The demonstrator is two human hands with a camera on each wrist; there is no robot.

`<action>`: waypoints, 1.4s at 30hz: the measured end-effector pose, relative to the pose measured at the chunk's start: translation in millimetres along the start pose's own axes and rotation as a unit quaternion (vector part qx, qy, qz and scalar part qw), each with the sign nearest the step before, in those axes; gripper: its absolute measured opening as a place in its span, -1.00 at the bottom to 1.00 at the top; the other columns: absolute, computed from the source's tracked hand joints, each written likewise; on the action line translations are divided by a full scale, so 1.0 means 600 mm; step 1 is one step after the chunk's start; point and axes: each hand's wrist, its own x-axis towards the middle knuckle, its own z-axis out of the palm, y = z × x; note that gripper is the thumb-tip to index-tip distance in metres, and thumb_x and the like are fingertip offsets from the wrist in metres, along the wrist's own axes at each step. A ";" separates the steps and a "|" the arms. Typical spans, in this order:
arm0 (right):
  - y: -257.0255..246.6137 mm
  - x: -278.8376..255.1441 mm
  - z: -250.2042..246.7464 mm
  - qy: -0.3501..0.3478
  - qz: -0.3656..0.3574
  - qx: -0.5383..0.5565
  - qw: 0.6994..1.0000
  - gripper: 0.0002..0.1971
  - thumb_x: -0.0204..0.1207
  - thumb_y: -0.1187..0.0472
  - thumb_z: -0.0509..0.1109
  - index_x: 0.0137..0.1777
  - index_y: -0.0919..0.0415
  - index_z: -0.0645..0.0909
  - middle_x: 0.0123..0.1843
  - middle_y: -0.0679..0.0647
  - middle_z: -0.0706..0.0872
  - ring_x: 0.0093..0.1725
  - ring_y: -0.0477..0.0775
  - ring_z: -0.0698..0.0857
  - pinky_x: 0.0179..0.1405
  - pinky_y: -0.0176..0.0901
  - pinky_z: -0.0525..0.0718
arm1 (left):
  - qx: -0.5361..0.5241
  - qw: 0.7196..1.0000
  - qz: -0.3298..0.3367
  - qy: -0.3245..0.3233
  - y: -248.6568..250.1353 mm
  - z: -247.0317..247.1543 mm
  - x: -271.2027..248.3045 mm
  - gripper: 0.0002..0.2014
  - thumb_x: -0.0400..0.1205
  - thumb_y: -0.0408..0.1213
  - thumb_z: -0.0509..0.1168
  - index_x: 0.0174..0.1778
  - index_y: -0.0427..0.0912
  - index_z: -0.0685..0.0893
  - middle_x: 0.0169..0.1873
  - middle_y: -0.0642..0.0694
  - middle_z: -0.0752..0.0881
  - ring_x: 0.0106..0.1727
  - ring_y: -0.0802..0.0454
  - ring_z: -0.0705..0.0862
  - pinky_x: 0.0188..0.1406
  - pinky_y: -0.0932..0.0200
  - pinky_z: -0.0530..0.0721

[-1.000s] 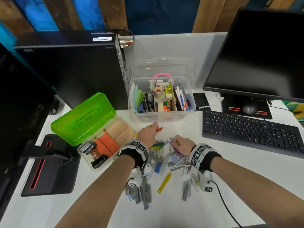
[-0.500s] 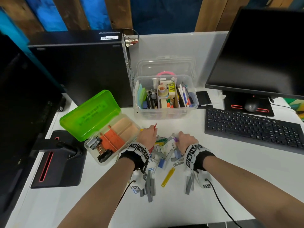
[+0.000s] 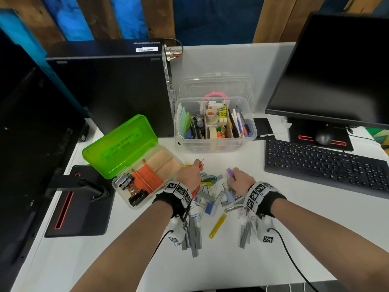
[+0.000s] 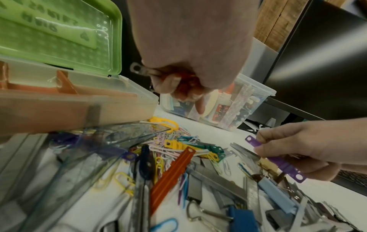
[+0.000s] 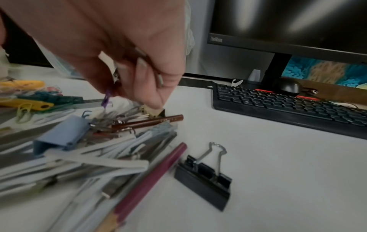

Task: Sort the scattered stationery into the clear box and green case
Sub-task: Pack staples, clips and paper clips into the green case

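Note:
Loose stationery (image 3: 210,192) lies heaped on the white desk: paper clips, staple bars, binder clips and coloured fastener strips. My left hand (image 3: 196,166) hovers over the pile's left edge beside the open green case (image 3: 126,144). It grips red pieces and a metal strip (image 4: 139,70) in curled fingers. My right hand (image 3: 233,175) pinches a purple fastener strip (image 4: 278,163) above the pile's right side. The clear box (image 3: 214,144) stands behind the pile, lid off, holding pens, tape and notes.
A black keyboard (image 3: 324,165) and a monitor (image 3: 336,70) are on the right, with a mouse (image 3: 323,138) on the monitor's foot. A PC tower (image 3: 109,91) stands behind the green case, and a second monitor's base (image 3: 77,207) is at the left. A black binder clip (image 5: 204,175) lies apart from the pile.
My right hand has drawn the purple strip a little up from the pile. The left hand has hardly moved and keeps its red pieces. The head view has shifted slightly.

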 end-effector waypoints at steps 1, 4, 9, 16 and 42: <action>0.003 0.000 -0.002 -0.001 0.002 0.020 1.000 -0.74 0.75 0.06 -0.02 0.08 0.26 0.34 0.03 0.27 0.63 -0.05 0.21 0.60 -0.08 -0.09 0.44 | 0.003 1.000 0.006 -0.019 0.004 0.002 0.004 -0.77 0.71 -0.39 0.02 0.26 -0.15 0.41 0.00 -0.23 0.72 -0.02 -0.23 0.69 -0.13 -0.07 0.62; 0.013 0.005 -0.005 0.006 0.014 0.091 0.996 -0.82 0.74 0.09 0.01 0.08 0.19 0.32 -0.09 0.20 0.62 -0.12 0.17 0.60 -0.14 -0.11 0.45 | 0.053 0.997 0.030 -0.039 0.019 0.012 0.010 -0.79 0.75 -0.32 0.02 0.27 -0.22 0.40 0.00 -0.26 0.70 -0.03 -0.25 0.69 -0.26 -0.01 0.53; 0.020 0.006 -0.007 -0.011 0.041 0.202 0.979 -0.70 0.64 0.33 0.08 0.32 0.12 0.39 -0.21 0.15 0.67 -0.20 0.14 0.64 -0.19 -0.15 0.53 | 0.053 0.996 0.040 -0.053 0.035 0.034 0.024 -0.70 0.72 -0.08 0.16 0.24 -0.21 0.49 0.04 -0.25 0.69 0.04 -0.23 0.69 -0.19 0.01 0.60; 0.021 0.007 0.002 -0.010 0.026 0.238 0.971 -0.77 0.64 0.32 0.03 0.21 0.14 0.42 -0.33 0.08 0.60 -0.36 0.08 0.55 -0.32 -0.16 0.51 | 0.038 0.997 0.020 -0.072 0.039 0.043 0.024 -0.70 0.69 -0.12 0.25 0.24 -0.22 0.45 0.08 -0.24 0.65 0.09 -0.23 0.67 -0.09 -0.01 0.61; -0.026 0.034 0.002 -0.054 0.089 0.414 0.904 -0.73 0.64 0.45 -0.11 0.11 0.21 0.39 -0.35 0.19 0.57 -0.77 -0.04 0.42 -0.79 -0.41 0.34 | -0.219 0.975 -0.003 0.041 0.017 -0.007 -0.011 -0.72 0.79 -0.19 0.02 -0.02 -0.34 0.49 -0.18 -0.37 0.69 -0.13 -0.31 0.67 -0.25 -0.01 0.48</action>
